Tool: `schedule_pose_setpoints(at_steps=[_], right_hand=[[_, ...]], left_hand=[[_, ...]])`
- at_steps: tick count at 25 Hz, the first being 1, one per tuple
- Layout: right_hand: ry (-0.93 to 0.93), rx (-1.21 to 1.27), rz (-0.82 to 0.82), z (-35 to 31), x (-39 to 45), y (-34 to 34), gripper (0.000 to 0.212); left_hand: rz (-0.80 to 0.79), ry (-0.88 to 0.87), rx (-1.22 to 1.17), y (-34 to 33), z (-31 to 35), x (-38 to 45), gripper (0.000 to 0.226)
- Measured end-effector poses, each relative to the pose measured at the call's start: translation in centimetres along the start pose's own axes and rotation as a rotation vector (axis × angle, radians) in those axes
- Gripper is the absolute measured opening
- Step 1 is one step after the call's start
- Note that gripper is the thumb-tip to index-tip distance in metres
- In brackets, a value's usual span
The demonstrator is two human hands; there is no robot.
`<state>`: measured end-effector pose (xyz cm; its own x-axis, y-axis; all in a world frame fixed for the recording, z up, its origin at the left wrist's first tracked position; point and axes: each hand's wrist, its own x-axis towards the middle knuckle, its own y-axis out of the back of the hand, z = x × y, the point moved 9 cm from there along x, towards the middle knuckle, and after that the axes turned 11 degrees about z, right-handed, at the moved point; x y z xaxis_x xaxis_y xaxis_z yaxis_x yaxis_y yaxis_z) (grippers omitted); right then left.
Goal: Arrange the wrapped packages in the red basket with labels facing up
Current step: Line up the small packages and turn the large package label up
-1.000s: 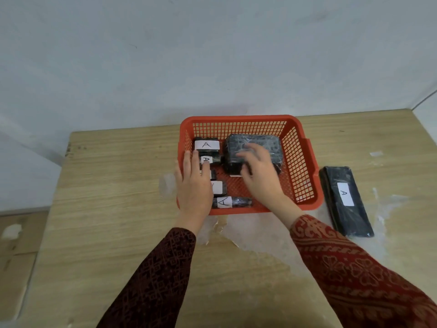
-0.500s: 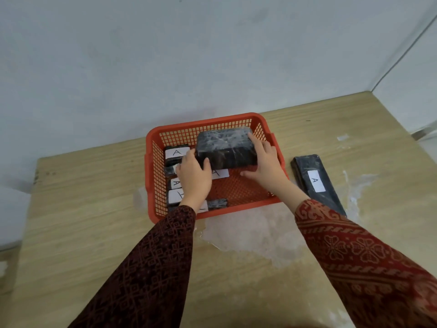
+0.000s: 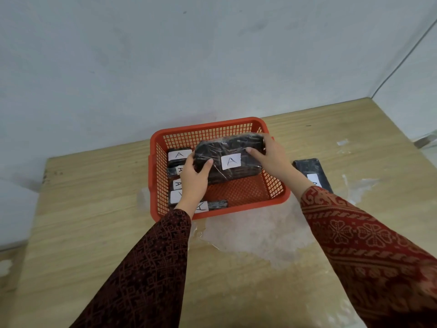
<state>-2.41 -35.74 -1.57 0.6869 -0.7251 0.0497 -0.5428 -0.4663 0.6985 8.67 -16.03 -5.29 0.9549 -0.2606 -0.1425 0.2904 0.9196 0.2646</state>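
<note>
Hands grip a big plastic-wrapped black package (image 3: pixel 230 159) over the red basket (image 3: pixel 279 195), left hand (image 3: pixel 195 178) and right hand (image 3: pixel 272 156) on its ends, "A" label (image 3: pixel 231 160) facing up. Smaller labelled packages (image 3: pixel 179 156) line the basket's left side.

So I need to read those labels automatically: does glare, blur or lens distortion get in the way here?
Head view: the label on the large package reads a sharp "A"; its plastic wrap shows faint streaky glare, none across the label. Head view: wide-angle bending slants the wall corner at right. Head view: lighting is soft, with no hard shadows in the red basket.
</note>
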Motion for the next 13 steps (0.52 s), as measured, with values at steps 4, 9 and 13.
schedule_pose_setpoints(at_steps=[4, 9, 13], right_hand=[[0.046, -0.081, 0.024, -0.1, -0.8, -0.6, 0.082], [0.124, -0.291, -0.085, 1.0, -2.1, -3.4, 0.077], [0.143, -0.378, -0.151, 2.0, -1.4, -4.8, 0.062]], left_hand=[[0.098, 0.044, 0.053, 0.7, -1.1, 0.7, 0.048], [-0.018, -0.151, 0.201, -1.6, 0.2, 1.1, 0.070], [-0.288, -0.450, 0.523, -5.5, 0.1, -0.2, 0.073]])
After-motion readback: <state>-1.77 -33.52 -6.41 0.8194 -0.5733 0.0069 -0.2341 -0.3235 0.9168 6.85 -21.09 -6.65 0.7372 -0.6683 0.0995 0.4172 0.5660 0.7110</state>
